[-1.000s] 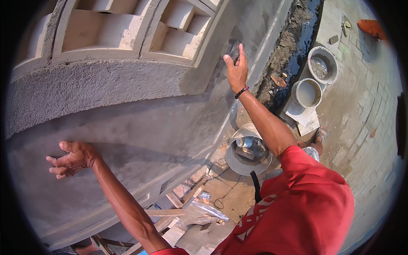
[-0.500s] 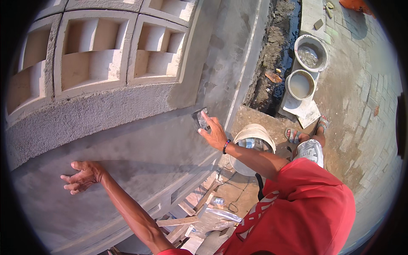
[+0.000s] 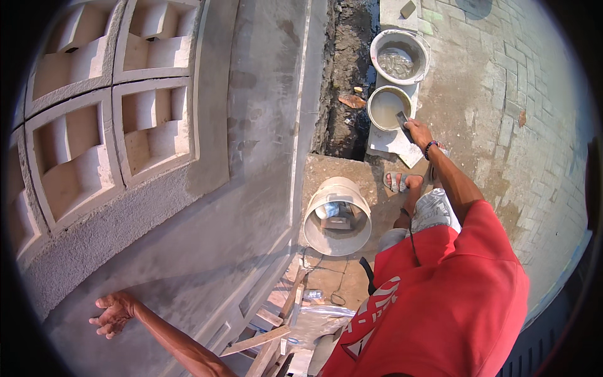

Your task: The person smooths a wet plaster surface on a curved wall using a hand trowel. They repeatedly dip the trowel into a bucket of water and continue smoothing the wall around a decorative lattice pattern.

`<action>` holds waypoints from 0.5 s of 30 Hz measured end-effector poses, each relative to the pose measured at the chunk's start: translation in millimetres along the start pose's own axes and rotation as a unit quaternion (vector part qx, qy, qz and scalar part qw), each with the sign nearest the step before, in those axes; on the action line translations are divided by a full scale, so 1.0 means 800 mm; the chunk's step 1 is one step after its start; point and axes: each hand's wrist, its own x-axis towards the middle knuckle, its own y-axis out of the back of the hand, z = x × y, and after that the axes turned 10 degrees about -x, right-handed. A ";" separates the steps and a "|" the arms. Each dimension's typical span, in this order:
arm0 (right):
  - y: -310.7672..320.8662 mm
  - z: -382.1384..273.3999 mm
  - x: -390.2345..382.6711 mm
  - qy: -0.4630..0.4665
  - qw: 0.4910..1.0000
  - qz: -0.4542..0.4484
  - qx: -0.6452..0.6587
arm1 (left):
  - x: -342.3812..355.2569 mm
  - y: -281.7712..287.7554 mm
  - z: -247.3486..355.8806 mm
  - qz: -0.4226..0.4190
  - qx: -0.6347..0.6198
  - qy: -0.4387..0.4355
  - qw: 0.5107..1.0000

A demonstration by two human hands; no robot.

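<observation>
Two hands are seen far apart: the left hand is kept spread open against the plastered wall, while the right hand, closed around a small trowel, has been swung down from the wall to the smaller bucket, so reloading seems underway. No labels are legible.

R hand holds a dark flat tool, its tip over the rim of the small bucket w/ murky water. Bigger tub just beyond it. L hand spread flat on the grey plastered wall. White bucket on its side below, near a sandalled foot.
</observation>
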 end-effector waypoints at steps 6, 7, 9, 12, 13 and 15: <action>-0.015 -0.028 0.022 0.098 0.983 -0.003 -0.154 | 0.001 -0.005 -0.020 -0.004 0.069 -0.001 0.998; -0.028 -0.026 0.040 0.121 0.974 0.006 -0.192 | 0.001 -0.008 -0.013 -0.004 0.091 0.016 0.996; -0.059 -0.037 0.074 0.132 0.955 0.006 -0.264 | 0.019 -0.010 -0.029 0.012 0.095 -0.019 0.995; -0.098 -0.046 0.119 0.151 0.923 -0.006 -0.355 | 0.019 -0.003 -0.005 0.029 0.095 -0.024 0.995; -0.108 -0.039 0.133 0.138 0.913 -0.006 -0.385 | 0.013 -0.003 0.005 0.030 0.090 -0.021 0.995; -0.123 -0.026 0.154 0.117 0.898 -0.006 -0.424 | 0.014 0.000 -0.015 0.031 0.100 -0.038 0.994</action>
